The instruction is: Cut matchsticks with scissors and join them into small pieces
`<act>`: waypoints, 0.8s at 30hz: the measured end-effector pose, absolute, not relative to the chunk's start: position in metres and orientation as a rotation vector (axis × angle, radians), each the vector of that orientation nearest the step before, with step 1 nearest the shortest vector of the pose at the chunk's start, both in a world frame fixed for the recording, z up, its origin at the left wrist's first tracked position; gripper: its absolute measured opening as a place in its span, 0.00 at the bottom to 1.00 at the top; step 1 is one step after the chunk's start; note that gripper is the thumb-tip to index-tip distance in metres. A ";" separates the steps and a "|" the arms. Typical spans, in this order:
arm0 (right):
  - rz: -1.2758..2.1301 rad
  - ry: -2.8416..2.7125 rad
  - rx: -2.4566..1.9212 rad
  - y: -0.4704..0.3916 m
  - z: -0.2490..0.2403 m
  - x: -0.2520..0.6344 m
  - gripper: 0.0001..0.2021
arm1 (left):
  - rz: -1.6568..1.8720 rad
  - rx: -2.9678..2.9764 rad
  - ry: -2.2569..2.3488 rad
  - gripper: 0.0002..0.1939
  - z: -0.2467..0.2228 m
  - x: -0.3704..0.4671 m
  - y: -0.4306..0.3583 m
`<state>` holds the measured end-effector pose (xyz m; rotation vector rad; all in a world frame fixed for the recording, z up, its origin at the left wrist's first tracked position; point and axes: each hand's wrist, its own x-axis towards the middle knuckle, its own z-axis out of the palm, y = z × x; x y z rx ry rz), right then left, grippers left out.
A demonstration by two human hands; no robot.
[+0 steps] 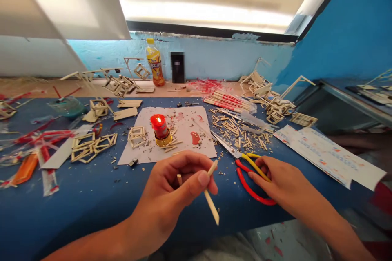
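Note:
Between the thumb and fingers of my left hand (180, 191) is a thin wooden stick (212, 207), its lower end cut at a slant. A second stick end (179, 178) pokes out from the curled fingers of the same hand. My right hand (281, 179) has its fingers on the yellow handle of a pair of scissors (245, 161) with yellow and red grips. The scissor blades point away to the upper left, over the edge of the paper. Ahead of my left hand, a lit red candle (159, 126) stands on a gold base on a white paper sheet (143, 118).
Cut stick pieces (235, 126) lie scattered right of the paper. A stick frame (92, 147) and an orange lighter (25, 169) are at left. A drink bottle (155, 63) stands at the back. Stick models (278, 108) and white printed strips (324, 157) lie at right.

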<state>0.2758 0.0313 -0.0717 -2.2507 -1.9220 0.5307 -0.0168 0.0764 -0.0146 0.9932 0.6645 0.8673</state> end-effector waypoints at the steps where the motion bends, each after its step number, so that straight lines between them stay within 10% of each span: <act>1: 0.565 -1.900 -2.253 0.036 -0.069 0.277 0.08 | 0.860 0.961 0.665 0.04 -0.014 -0.015 0.074; 11: 0.867 -1.634 -2.047 0.042 -0.060 0.295 0.05 | 0.906 0.782 0.667 0.06 -0.012 0.000 0.060; 18: 1.444 -1.118 -1.393 -0.010 -0.053 0.247 0.22 | 1.012 0.773 0.712 0.05 -0.014 0.011 0.053; 24: 1.228 -0.867 -1.435 -0.044 -0.072 0.196 0.28 | 1.133 0.746 0.730 0.02 -0.018 0.016 0.046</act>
